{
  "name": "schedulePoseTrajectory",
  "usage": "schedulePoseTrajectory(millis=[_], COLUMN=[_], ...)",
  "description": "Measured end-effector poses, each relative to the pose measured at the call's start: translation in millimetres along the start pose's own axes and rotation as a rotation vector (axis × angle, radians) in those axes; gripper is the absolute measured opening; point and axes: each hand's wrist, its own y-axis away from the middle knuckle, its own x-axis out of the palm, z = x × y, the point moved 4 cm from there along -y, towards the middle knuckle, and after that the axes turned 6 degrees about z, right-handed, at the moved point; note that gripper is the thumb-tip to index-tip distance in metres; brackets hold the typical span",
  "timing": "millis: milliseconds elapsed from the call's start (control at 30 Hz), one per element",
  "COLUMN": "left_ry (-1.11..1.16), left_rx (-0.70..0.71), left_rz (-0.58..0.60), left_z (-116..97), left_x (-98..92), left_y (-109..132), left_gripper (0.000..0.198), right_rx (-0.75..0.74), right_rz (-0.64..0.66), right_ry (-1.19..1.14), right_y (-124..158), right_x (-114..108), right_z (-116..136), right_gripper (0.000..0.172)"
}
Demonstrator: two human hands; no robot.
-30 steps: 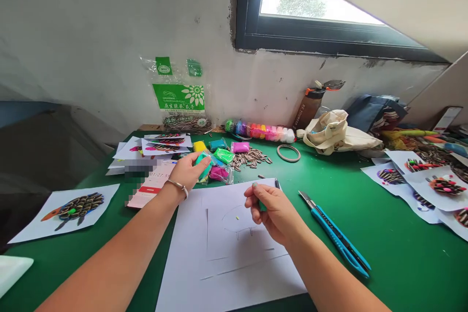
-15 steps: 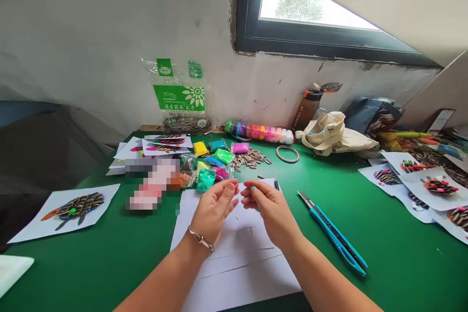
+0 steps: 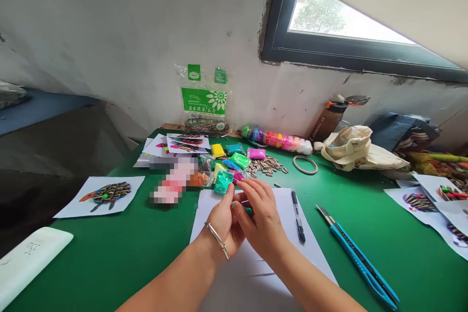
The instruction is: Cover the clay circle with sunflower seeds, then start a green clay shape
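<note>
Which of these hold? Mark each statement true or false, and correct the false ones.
1. The left hand and the right hand pinch a bit of green clay. True.
2. The right hand grips the knife. False: the knife lies on the table, apart from the hands.
3. The pen lies on the paper. True.
4. The loose seeds lie on the paper. False: the seeds lie on the table, beyond the paper.

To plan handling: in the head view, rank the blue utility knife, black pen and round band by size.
Blue utility knife, largest. Then black pen and round band: the band sits farther away, so unranked.
</note>
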Motion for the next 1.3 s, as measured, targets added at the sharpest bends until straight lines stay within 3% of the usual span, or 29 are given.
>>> schedulePoseTrajectory(millis=[200,400,500,633,700,833,1133,1300], left_ry=[-0.029,-0.052,-0.102,-0.089,-0.08,-0.114,-0.257,-0.252], left_rx=[-0.011,0.072,0.111,0.167,0.177,0.181,0.124,0.131], left_rz=[-0.025,-0.06,-0.064,-0.125,-0.122,-0.113,0.041,-0.027], left_z=[1.2,4.6,3.2,-2.2,-4.6,-7.2,6.1,-0.5], left_x=[-1.9,-6.7,-7.4,-8.3,-7.0,-3.7,-1.8,-3.0], left_y=[-2.4,-7.2,-8.4,-8.2,-7.9,-5.7,-3.6,-4.1], left_gripper=[0.038,0.027,0.021,0.021,0.022,0.023,0.013,0.014], right_rx=[0.061,0.075,0.081,0.225,0.271,0.227,0.507,0.614], right_rz=[0.033,-0.002,-0.013,0.005,-0.012,-0.019,0.226,0.302], right_ry=[0.084,0.135,0.007,-0.237,-0.261,-0.205,-0.596,-0.908], right_y=[5.1,4.5,3.3,3.4,3.6,2.6,5.6,1.1], right_x=[2.6,-4.9,-9.2,-14.6,-18.5,-21.9,0.8,-10.9], right_z=[-19.9,-35.6,-35.1,-39.3,-41.9,-41.0,-40.8,-41.6], right_gripper=[0.034,0.034,0.034,0.034,0.034,0.037,0.046,0.039])
